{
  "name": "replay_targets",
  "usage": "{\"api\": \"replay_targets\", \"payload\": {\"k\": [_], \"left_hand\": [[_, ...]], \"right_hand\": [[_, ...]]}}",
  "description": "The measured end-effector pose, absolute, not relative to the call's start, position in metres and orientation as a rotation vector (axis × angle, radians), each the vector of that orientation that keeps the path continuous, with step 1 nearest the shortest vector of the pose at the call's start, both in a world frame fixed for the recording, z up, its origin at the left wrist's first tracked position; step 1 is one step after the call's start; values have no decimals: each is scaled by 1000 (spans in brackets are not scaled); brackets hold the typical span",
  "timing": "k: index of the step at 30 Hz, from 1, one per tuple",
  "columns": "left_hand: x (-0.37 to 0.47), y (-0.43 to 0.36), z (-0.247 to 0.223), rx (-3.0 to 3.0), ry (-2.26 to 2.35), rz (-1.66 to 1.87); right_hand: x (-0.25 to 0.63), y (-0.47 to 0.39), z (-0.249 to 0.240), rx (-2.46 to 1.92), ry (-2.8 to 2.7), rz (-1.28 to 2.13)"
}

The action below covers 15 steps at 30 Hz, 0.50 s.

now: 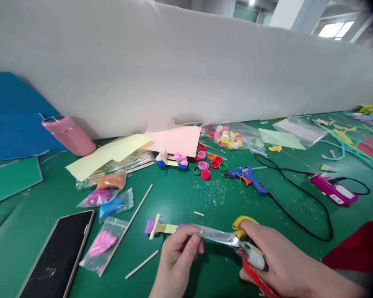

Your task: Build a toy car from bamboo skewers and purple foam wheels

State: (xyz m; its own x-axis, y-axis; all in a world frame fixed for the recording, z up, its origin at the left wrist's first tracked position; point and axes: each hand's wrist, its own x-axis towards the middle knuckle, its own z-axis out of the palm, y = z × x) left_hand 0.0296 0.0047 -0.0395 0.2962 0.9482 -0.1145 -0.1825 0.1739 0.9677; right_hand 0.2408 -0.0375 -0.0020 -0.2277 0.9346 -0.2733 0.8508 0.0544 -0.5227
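Over the table (pixel 174 196), the right hand (pixel 275 248) curls round the scissors (pixel 233 239), and the left hand (pixel 182 248), beside a yellow piece (pixel 168 228), pinches fingers together by the blades (pixel 216 236), on what I cannot tell.

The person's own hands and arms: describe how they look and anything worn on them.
The left hand and right hand are bare, with no gloves, rings or bracelets in view. The right forearm is uncovered where it shows. Red cloth with a grey edge appears beside it; whether that is a sleeve is unclear.
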Motion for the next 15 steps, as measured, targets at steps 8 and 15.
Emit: {"api": "replay_targets", "payload": {"k": [8,15], "left_hand": [[29,4,-39,1291,972,956],[36,0,-40,1070,804,750]], "right_hand": [[242,-40,-15,-1919,-2145,878],[270,-17,-41,-2131,-2032,434]]}}
